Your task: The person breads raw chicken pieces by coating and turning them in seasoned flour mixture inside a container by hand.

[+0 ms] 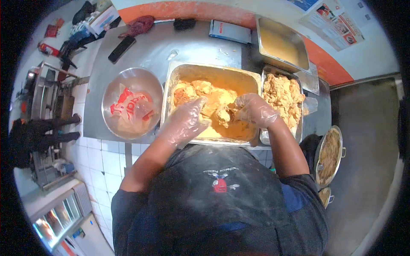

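Inside the large metal pan (244, 79), floury coated pieces (213, 99) are heaped over loose yellow powder. On my remote feed, the gloved left hand (190, 120) is half curled at the heap's near-left side; I can't tell whether it grips anything. The gloved right hand (257, 112) bends its fingers to the heap's right edge, its hold unclear to me. Just right, I see a narrower tray (265, 137) of similar chunks (283, 96); leftward, a steel bowl (112, 87) containing a red-printed plastic bag (133, 106). Farther back lies a black phone (121, 49).
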### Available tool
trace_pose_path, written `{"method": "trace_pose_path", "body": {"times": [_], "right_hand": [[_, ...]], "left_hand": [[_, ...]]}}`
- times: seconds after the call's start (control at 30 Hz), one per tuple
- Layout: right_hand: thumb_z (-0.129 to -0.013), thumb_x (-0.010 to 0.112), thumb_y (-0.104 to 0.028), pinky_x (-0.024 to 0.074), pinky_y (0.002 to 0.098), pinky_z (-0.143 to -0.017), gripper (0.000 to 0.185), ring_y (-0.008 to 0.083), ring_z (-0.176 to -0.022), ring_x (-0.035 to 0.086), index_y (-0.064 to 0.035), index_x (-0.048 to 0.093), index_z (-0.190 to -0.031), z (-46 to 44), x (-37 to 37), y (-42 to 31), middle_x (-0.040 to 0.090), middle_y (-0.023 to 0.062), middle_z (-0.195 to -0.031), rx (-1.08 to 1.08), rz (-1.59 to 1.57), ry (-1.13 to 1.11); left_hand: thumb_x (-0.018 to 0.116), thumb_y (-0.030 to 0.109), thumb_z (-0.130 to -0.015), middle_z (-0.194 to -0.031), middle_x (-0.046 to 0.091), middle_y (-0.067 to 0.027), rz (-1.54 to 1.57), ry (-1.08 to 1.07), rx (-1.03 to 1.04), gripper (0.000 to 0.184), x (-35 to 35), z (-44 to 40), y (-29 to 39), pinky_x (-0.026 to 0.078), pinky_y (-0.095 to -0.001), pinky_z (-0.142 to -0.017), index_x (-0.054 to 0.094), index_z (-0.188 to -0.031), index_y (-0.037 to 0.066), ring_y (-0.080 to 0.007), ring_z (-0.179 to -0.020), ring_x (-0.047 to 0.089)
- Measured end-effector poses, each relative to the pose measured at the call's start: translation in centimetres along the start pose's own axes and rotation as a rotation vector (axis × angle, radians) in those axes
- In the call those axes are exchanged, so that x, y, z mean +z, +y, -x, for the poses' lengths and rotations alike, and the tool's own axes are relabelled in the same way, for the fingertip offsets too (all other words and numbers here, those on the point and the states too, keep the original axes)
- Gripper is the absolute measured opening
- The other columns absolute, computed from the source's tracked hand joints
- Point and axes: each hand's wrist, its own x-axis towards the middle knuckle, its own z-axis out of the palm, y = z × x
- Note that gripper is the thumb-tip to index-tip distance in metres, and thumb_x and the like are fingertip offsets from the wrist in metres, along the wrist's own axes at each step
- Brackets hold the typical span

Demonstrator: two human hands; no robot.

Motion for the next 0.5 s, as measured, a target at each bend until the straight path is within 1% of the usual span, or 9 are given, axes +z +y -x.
{"method": "trace_pose_path", "body": {"times": [0.07, 0.13, 0.17, 0.2, 0.23, 0.33, 0.4, 0.43, 0.5], "right_hand": [[-0.081, 0.075, 0.0, 0.0563, 0.0303, -0.073, 0.019, 0.0137, -0.078, 0.068, -0.0002, 0.074, -0.1, -0.2, 0.5, 3.0, 0.073, 0.0074, -0.088, -0.179, -0.451, 0.111], [-0.082, 0.075, 0.001, 0.0573, 0.0302, -0.077, 0.022, 0.0132, -0.083, 0.068, 0.0008, 0.073, -0.104, 0.4, -0.8, 2.1, 0.074, 0.006, -0.094, -0.138, -0.5, 0.021], [-0.083, 0.076, 0.0, 0.0575, 0.0299, -0.079, 0.025, 0.013, -0.086, 0.068, 0.0006, 0.072, -0.108, 0.5, -0.3, 2.6, 0.074, 0.0065, -0.1, -0.204, -0.735, 0.038], [-0.085, 0.077, -0.001, 0.0577, 0.0296, -0.08, 0.028, 0.0129, -0.089, 0.068, 0.0005, 0.071, -0.112, 0.5, -0.1, 2.7, 0.074, 0.007, -0.105, -0.266, -0.969, 0.054], [-0.085, 0.077, -0.001, 0.0577, 0.0296, -0.08, 0.028, 0.0129, -0.089, 0.068, 0.0005, 0.071, -0.112, 0.6, -0.2, 2.7, 0.074, 0.007, -0.105, -0.276, -0.973, 0.045], [-0.089, 0.076, -0.009, 0.0571, 0.0328, -0.087, 0.034, 0.0197, -0.096, 0.069, 0.0009, 0.069, -0.121, 0.7, -0.7, 3.1, 0.072, 0.0106, -0.112, -0.436, -0.796, 0.135], [-0.094, 0.07, -0.015, 0.0559, 0.0398, -0.096, 0.035, 0.0309, -0.104, 0.071, 0.0015, 0.069, -0.124, -0.5, 0.0, 4.6, 0.073, 0.015, -0.114, -0.763, -0.487, 0.398], [-0.094, 0.07, -0.015, 0.0559, 0.0398, -0.096, 0.035, 0.0309, -0.104, 0.071, 0.0015, 0.069, -0.124, -1.0, 1.3, 5.1, 0.073, 0.015, -0.114, -0.764, -0.495, 0.4], [-0.09, 0.07, -0.009, 0.0516, 0.0442, -0.104, 0.036, 0.0331, -0.122, 0.066, -0.0003, 0.07, -0.125, -2.1, 3.6, 5.2, 0.071, 0.0205, -0.125, -0.299, 0.04, 0.498]], "left_hand": [[0.082, 0.028, -0.086, -0.121, 0.069, -0.0216, 0.137, 0.044, -0.012, 0.079, 2.4, -1.2, 1.7, 0.05, -0.0438, -0.106, 0.048, -0.15, -0.002, -0.0367, -0.118, 0.064], [0.081, 0.023, -0.089, -0.123, 0.067, -0.0155, 0.862, 0.029, -0.276, 0.07, 3.2, -2.9, 5.3, 0.05, -0.0378, -0.106, 0.05, -0.147, 0.0, -0.0273, -0.119, 0.065], [0.078, 0.017, -0.093, -0.125, 0.066, -0.0083, 1.083, 0.013, -0.168, 0.056, 3.4, -3.7, 6.3, 0.053, -0.034, -0.1, 0.055, -0.141, 0.002, -0.0192, -0.114, 0.064], [0.078, 0.017, -0.093, -0.125, 0.066, -0.0083, 1.078, 0.025, -0.176, 0.056, 3.6, -4.0, 6.4, 0.053, -0.034, -0.1, 0.055, -0.141, 0.002, -0.0192, -0.114, 0.064], [0.077, 0.014, -0.093, -0.124, 0.066, -0.0073, 1.103, 0.073, -0.225, 0.051, 3.8, -4.2, 6.5, 0.054, -0.0333, -0.097, 0.057, -0.139, 0.003, -0.0175, -0.113, 0.065], [0.073, 0.009, -0.093, -0.123, 0.066, -0.0058, 1.16, 0.157, -0.307, 0.046, 4.0, -4.2, 6.5, 0.056, -0.0323, -0.092, 0.058, -0.136, 0.004, -0.0154, -0.111, 0.065], [0.067, 0.004, -0.093, -0.122, 0.066, -0.0047, 1.244, 0.226, -0.366, 0.044, 3.8, -3.8, 6.3, 0.057, -0.0317, -0.09, 0.058, -0.136, 0.005, -0.0146, -0.109, 0.066], [0.066, 0.005, -0.092, -0.122, 0.067, -0.004, 1.185, 0.308, -0.328, 0.046, 4.0, -3.8, 6.2, 0.057, -0.033, -0.09, 0.057, -0.138, 0.005, -0.0146, -0.11, 0.066], [0.067, 0.007, -0.092, -0.123, 0.067, -0.0054, 1.083, 0.354, -0.432, 0.048, 2.9, -3.5, 6.7, 0.057, -0.0352, -0.092, 0.056, -0.139, 0.004, -0.0171, -0.111, 0.067]]}}
